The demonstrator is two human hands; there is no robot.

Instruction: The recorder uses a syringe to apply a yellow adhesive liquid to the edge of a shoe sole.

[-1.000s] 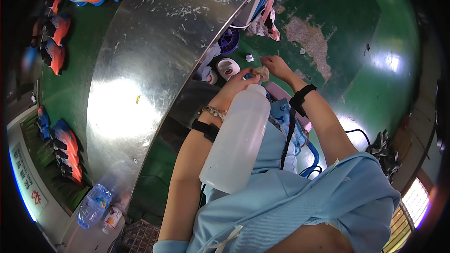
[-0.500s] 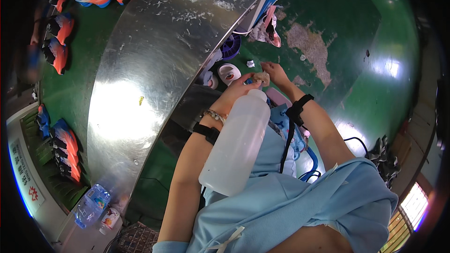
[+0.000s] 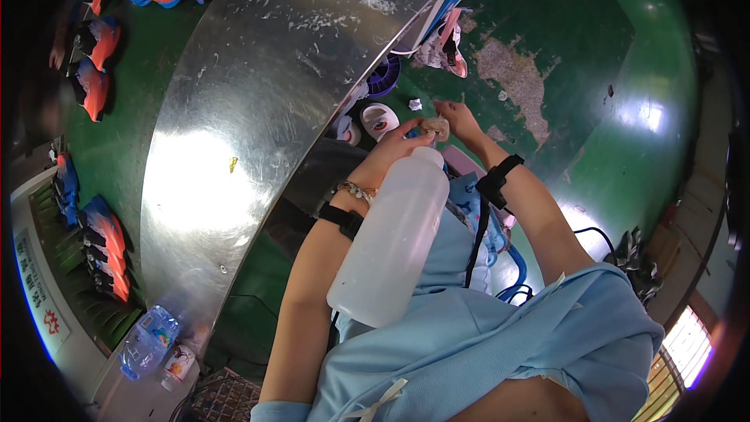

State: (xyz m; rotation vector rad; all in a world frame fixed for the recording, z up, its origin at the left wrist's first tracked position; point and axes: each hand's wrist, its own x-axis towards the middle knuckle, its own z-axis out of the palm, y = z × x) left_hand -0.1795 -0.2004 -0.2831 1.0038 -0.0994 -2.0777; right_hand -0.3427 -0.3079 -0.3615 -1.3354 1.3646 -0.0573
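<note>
A translucent white plastic bottle (image 3: 391, 242), a smooth cylinder with a rounded shoulder, leans against the person's chest, its base low on the pale blue smock (image 3: 500, 344) and its narrow neck pointing up and away toward the hands. The left hand (image 3: 398, 144) is curled at the bottle's top, fingers closed around the neck area, though the exact grip is partly hidden by the bottle itself. The right hand (image 3: 461, 119) sits just beside it, fingers bent and pinching a small tan lump (image 3: 435, 128) that looks soft and crumpled, like a wad of cloth or sponge; the wad is held right at the bottle's mouth, between the two hands. Each wrist carries a black band, and the left also has a thin beaded bracelet (image 3: 357, 191). To the left runs a wide sheet-metal table (image 3: 234, 148), dull silver, scratched, glaring under the light and strewn with white flakes toward its far end. Beyond it on green matting lie orange-and-black shoes (image 3: 98, 82) in rows. Under the table edge near the hands are a round white tub (image 3: 380, 119) and a purple spool (image 3: 384, 78). The floor (image 3: 594, 70) is glossy green paint, worn through to grey in a patch. A clear water bottle (image 3: 147, 337) lies at the lower left.
</note>
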